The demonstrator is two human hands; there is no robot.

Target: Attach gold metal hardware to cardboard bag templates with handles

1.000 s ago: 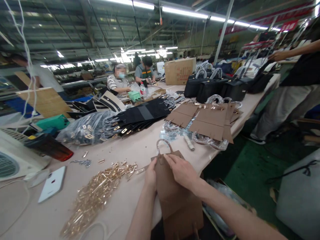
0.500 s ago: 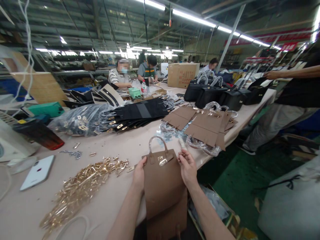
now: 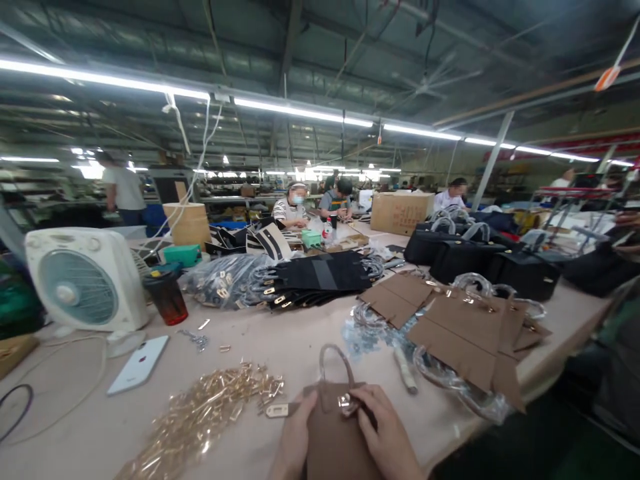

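A brown handbag panel (image 3: 333,437) with one plastic-wrapped handle (image 3: 336,353) is in front of me at the table's near edge. My left hand (image 3: 297,437) grips its left edge, the thumb lying on the front. A strap end with a gold plate (image 3: 277,410) sticks out beyond that hand. My right hand (image 3: 383,427) is closed at a short strap beside the gold clasp (image 3: 346,403) below the handle. Its fingers partly cover the strap and clasp. The panel's lower part runs out of view.
A heap of gold fittings (image 3: 215,407) lies left of the panel, near a white phone (image 3: 139,365), a cup (image 3: 167,297) and a fan (image 3: 83,280). Brown panels (image 3: 457,327) lie right, black pieces (image 3: 320,277) and black bags (image 3: 465,260) behind. Co-workers sit across the table.
My right hand has gone from the panel's right edge to the strap and clasp. My left hand keeps its hold. The view has swung up and left, bringing in the fan.
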